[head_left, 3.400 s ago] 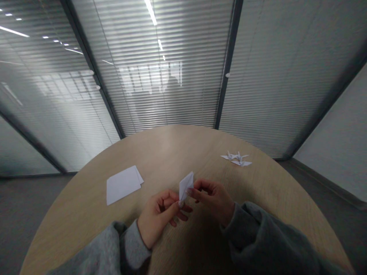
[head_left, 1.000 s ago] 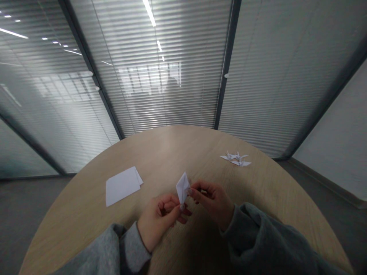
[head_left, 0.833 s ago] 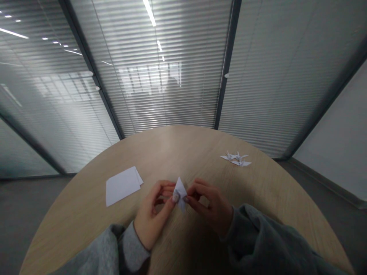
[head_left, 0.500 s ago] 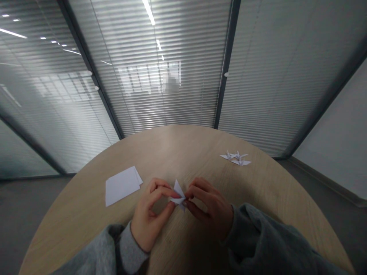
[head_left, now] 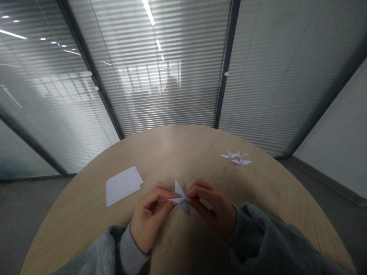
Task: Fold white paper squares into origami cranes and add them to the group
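Note:
A small folded white paper piece [head_left: 180, 197] is held low over the round wooden table [head_left: 177, 152], just in front of me. My left hand [head_left: 149, 217] pinches its left side between thumb and fingers. My right hand [head_left: 213, 208] pinches its right side, fingers curled. One pointed flap stands up and another points down toward me. Both wrists wear grey sleeves.
A small stack of white paper sheets [head_left: 122, 185] lies on the table to the left. Finished white paper cranes [head_left: 236, 158] sit at the far right. Glass walls with blinds stand behind the table; its curved edge drops to grey floor.
The folded piece came down from upright between my fingertips to low over the table. Both hands closed in on it and pulled its flaps apart sideways.

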Motion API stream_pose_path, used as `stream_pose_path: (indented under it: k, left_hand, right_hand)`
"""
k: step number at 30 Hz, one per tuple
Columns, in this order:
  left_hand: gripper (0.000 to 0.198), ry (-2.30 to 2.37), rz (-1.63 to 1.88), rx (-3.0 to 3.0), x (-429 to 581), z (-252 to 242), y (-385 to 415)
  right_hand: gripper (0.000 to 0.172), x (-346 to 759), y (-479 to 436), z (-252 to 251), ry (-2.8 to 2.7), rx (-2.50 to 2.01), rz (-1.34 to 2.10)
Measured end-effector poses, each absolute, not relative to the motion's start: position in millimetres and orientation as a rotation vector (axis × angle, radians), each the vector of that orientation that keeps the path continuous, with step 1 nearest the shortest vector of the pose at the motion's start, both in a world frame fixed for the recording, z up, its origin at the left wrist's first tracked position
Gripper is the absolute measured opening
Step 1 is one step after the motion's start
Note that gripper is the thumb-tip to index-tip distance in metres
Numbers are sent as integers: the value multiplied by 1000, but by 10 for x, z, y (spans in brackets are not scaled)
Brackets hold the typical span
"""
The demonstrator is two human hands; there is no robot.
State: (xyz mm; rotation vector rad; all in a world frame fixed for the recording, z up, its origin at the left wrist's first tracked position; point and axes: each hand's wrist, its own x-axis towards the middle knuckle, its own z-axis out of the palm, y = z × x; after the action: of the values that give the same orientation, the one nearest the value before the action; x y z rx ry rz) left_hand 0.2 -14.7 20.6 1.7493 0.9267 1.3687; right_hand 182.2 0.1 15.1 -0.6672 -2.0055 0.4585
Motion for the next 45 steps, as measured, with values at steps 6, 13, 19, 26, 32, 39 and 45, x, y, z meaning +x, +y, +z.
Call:
stream_pose_path:
  k: [6,13,19,26,32,39,45]
  left_hand:
    - [12,926,1350,1647,14,210,-147]
    - [13,963,1277,1676,16,198,-119]
    - [21,1023,1233,1663,35,221,-124]
    - [29,1017,1200,1551,43,240,-130]
    - [41,1012,1183,1420,53,223,-140]
    - [27,1058,1185,1441,57,240,-115]
    - [23,1072,1192,1394,62,281,-123]
  right_hand:
    - [23,1808,-5,156,-1984,-647,492]
    - [27,1791,-7,123,-1941,-717,639]
    - [31,1776,2,110,-1895,-788,812]
    - [27,1797,14,130,-1914,-742,837]
    - [22,1791,22,104,-1904,-775,854]
    - [22,1786,19,120,-1898,-764,862]
    - [27,1799,-15,128,-1846,-757,966]
